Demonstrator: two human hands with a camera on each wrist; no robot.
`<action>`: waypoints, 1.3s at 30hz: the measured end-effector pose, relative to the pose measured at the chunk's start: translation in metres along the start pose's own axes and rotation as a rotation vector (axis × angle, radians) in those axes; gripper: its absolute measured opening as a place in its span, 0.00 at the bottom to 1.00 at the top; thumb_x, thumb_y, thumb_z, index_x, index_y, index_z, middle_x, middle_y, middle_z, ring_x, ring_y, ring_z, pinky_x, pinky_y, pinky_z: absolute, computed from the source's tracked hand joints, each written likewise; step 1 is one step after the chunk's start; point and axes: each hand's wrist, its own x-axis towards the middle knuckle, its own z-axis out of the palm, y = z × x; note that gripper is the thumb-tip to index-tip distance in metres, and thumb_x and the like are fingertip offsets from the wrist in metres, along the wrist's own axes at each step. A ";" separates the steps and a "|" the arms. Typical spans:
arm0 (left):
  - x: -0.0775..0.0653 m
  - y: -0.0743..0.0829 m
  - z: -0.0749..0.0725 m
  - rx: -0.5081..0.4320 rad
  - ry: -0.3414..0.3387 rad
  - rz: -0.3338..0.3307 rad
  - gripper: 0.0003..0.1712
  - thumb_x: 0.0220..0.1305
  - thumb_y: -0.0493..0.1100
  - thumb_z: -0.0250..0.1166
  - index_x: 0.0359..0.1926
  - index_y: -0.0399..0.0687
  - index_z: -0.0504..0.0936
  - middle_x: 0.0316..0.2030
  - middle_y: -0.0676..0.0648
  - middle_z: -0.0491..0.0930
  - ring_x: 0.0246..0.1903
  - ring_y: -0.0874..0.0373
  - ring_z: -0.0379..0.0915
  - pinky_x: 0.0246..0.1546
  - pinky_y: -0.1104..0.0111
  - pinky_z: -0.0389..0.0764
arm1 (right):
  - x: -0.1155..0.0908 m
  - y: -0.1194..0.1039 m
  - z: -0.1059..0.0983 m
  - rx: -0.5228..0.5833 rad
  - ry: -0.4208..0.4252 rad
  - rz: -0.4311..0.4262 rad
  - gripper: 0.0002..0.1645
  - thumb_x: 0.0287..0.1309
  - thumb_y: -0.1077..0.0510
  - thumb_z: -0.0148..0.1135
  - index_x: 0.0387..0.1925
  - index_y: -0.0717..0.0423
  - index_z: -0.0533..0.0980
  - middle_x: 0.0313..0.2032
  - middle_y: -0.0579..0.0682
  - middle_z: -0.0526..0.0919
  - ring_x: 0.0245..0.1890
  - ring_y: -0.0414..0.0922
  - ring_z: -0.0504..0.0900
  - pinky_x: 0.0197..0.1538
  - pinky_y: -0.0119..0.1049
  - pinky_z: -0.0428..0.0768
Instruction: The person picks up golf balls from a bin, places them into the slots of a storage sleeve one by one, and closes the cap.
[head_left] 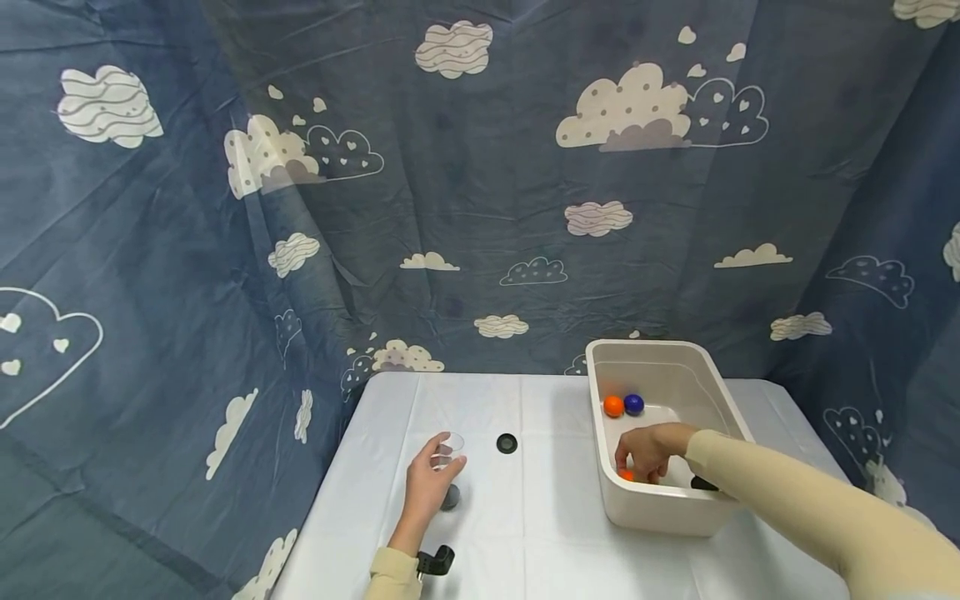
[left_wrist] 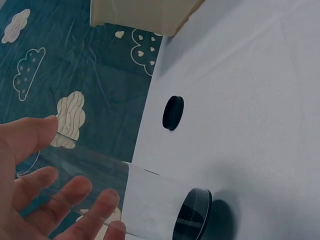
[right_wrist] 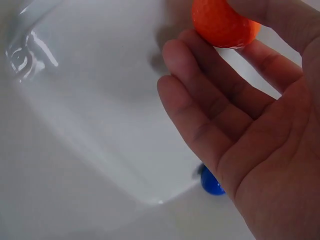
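Note:
My left hand [head_left: 429,481] holds a clear cylinder [left_wrist: 145,192] with a dark base [left_wrist: 192,215], its thumb on one side and fingers spread along the other. In the head view the base [head_left: 451,498] shows just below that hand. My right hand [head_left: 651,450] reaches down inside a beige bin [head_left: 667,510]. Thumb and fingertips pinch an orange ball [right_wrist: 222,22] with a dimpled surface, over the bin's floor. A second orange ball [head_left: 613,406] and a dark blue ball [head_left: 633,405] lie side by side toward the bin's far left.
A round black lid [head_left: 507,443] lies flat on the white-covered table [head_left: 555,550], between the cylinder and the bin. Dark blue cloud-print cloth [head_left: 480,192] hangs behind the table and along both sides. The bin's tall walls surround my right hand.

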 end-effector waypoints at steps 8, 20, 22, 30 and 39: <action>-0.003 0.006 0.000 -0.009 0.008 0.036 0.27 0.60 0.44 0.75 0.58 0.47 0.76 0.48 0.45 0.82 0.47 0.48 0.80 0.48 0.52 0.77 | -0.008 0.008 -0.009 -0.056 0.085 -0.054 0.18 0.47 0.66 0.77 0.38 0.46 0.80 0.27 0.49 0.79 0.23 0.43 0.76 0.27 0.31 0.70; -0.007 0.012 0.000 0.013 0.046 0.060 0.27 0.59 0.50 0.75 0.58 0.52 0.79 0.43 0.50 0.83 0.44 0.52 0.78 0.49 0.49 0.74 | -0.030 0.009 -0.028 -0.032 0.198 -0.195 0.20 0.44 0.68 0.77 0.39 0.47 0.81 0.30 0.48 0.80 0.27 0.44 0.76 0.32 0.37 0.76; -0.008 0.013 0.001 0.016 0.050 0.067 0.27 0.59 0.50 0.75 0.58 0.53 0.80 0.42 0.51 0.83 0.44 0.52 0.78 0.48 0.50 0.74 | -0.034 0.009 -0.031 -0.016 0.211 -0.216 0.21 0.44 0.68 0.77 0.40 0.48 0.81 0.31 0.49 0.80 0.30 0.45 0.76 0.33 0.38 0.76; -0.009 0.021 0.006 0.015 0.031 0.115 0.28 0.59 0.51 0.75 0.60 0.58 0.80 0.40 0.48 0.84 0.40 0.57 0.77 0.45 0.52 0.74 | -0.054 0.009 -0.048 0.046 0.270 -0.308 0.23 0.45 0.66 0.77 0.45 0.49 0.80 0.32 0.48 0.80 0.32 0.46 0.76 0.33 0.38 0.78; -0.010 0.032 0.010 -0.017 -0.027 0.149 0.31 0.61 0.51 0.74 0.64 0.56 0.78 0.41 0.46 0.82 0.38 0.57 0.79 0.44 0.56 0.80 | -0.074 0.007 -0.065 0.070 0.396 -0.415 0.26 0.48 0.63 0.76 0.52 0.55 0.80 0.35 0.47 0.84 0.35 0.47 0.81 0.37 0.36 0.82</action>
